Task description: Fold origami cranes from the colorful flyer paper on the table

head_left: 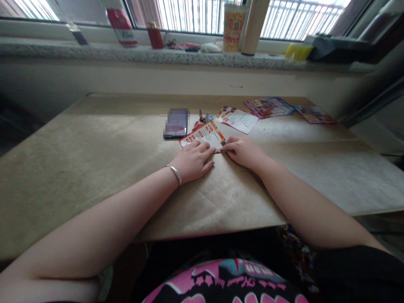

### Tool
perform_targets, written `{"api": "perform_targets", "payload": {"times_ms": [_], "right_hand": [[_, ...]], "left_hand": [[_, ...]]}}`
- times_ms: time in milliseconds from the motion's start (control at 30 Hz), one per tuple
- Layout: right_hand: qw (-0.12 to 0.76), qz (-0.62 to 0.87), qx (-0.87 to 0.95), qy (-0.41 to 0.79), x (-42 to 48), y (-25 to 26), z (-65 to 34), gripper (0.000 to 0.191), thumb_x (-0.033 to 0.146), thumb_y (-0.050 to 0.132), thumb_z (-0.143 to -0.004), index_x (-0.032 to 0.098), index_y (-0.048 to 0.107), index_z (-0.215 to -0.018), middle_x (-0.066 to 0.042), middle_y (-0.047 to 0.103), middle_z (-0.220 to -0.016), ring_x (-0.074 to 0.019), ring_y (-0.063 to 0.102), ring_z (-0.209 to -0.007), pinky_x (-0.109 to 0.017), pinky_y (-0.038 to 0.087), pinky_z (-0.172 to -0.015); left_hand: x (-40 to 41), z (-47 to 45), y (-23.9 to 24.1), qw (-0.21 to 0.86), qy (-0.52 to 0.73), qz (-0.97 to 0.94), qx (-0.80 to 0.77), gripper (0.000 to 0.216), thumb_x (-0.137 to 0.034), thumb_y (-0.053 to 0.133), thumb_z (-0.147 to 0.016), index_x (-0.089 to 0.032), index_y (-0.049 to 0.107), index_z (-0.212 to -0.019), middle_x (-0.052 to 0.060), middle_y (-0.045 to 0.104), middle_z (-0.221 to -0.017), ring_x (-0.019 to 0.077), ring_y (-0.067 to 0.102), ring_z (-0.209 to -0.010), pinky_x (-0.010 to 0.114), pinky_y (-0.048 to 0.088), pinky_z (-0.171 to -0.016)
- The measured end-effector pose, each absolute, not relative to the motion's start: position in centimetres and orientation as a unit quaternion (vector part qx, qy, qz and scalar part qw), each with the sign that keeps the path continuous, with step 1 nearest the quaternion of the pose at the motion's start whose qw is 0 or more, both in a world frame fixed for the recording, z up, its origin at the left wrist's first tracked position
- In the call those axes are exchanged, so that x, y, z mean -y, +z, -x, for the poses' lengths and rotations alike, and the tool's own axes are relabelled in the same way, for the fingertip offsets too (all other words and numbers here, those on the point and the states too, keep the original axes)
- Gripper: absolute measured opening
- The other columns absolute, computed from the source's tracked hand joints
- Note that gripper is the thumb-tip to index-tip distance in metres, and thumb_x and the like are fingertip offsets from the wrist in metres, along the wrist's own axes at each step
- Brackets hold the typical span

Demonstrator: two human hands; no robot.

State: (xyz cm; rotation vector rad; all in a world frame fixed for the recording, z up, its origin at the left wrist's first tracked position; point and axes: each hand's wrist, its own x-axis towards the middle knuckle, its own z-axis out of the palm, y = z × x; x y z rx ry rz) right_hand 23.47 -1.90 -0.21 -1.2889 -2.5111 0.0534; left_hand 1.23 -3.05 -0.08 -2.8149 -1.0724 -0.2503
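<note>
A red and white printed leaflet (203, 134) lies on the brown paper-covered table (94, 147) in front of me. My left hand (193, 160), with a silver bangle at the wrist, lies flat on the leaflet's near edge, fingers stretched out. My right hand (243, 150) presses its fingertips together on the leaflet's near right corner, pinching the paper against the table. The two hands almost touch at that corner.
A dark phone (175, 126) lies just left of the leaflet. More leaflets (241, 119) and colourful booklets (269, 106) are spread at the far right. A small folded paper piece (202, 116) sits behind the leaflet. The window sill (94, 50) holds cups, a bottle and small items.
</note>
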Motion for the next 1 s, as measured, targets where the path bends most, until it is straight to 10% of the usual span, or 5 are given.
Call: {"api": "perform_targets", "payload": {"times_ms": [1000], "right_hand": [[0.179, 0.494, 0.850, 0.035, 1.4, -0.2, -24.3, 0.021, 0.017, 0.059, -0.082, 0.020, 0.078, -0.090, -0.006, 0.072, -0.089, -0.0155, 0.064, -0.076, -0.026, 0.047, -0.074]], "left_hand": [[3.0, -1.7, -0.3, 0.041, -0.074, 0.935, 0.344, 0.050, -0.041, 0.043, -0.095, -0.014, 0.051, -0.136, 0.013, 0.055, -0.128, 0.0279, 0.046, -0.116, 0.041, 0.034, -0.105]]}}
